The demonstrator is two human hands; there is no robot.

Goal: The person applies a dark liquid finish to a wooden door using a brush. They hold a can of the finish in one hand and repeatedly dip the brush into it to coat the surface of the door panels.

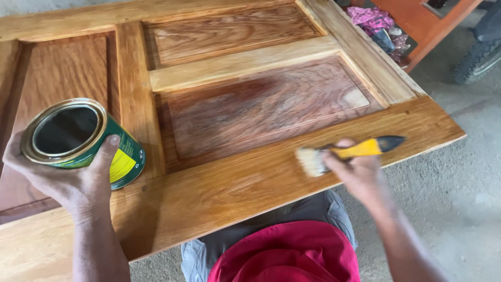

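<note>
Brush on the door's lower rail, tin held at the left of the frame.

The right hand [356,172], right of centre, has its fingers closed around the yellow handle of a brush [348,152]; the pale bristles point left and lie against the door [245,183], on the broad rail that crosses the frame from lower left up to the right edge. The left hand [68,180], at centre left, grips an open tin [83,141], green with a yellow label, thumb up its side and fingers wrapped behind it; the tin tilts its mouth toward the camera and its inside looks dark. The door lies flat and fills most of the frame, its reddish panels set in lighter wood. A red cloth [287,253] covers the lap at bottom centre. Bare floor [459,198] shows at lower right, a tyre [477,60] at the upper right edge.
</note>
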